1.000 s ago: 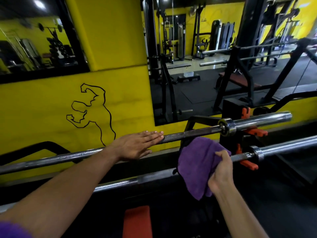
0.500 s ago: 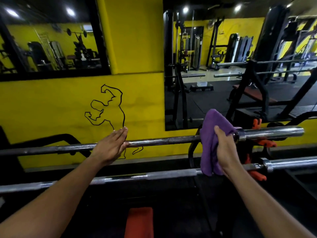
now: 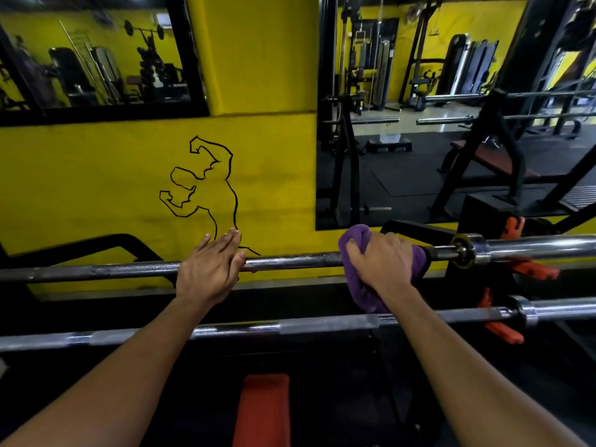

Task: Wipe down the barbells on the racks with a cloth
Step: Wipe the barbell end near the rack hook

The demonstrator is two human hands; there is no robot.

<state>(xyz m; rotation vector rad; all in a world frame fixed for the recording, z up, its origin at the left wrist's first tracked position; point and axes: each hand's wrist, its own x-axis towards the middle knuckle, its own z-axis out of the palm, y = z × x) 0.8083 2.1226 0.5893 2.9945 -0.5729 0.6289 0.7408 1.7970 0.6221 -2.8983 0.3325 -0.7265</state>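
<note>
My right hand (image 3: 383, 264) curls over the purple cloth (image 3: 356, 285), wrapping it round the upper bar (image 3: 290, 262) just left of the collar (image 3: 464, 251). My left hand (image 3: 209, 269) lies flat, fingers straight and together, palm resting on the same bar near the middle of the frame. That flat palm only steadies; I judge the bar could roll or shift on its hooks once I drag the cloth along. The loose tail of cloth hanging below my right hand could also snag on the orange clip (image 3: 532, 269) at right. The upper bar runs left to right under both hands. The lower bar (image 3: 290, 327) lies nearer me, crossing beneath my forearms, and neither hand touches it.
</note>
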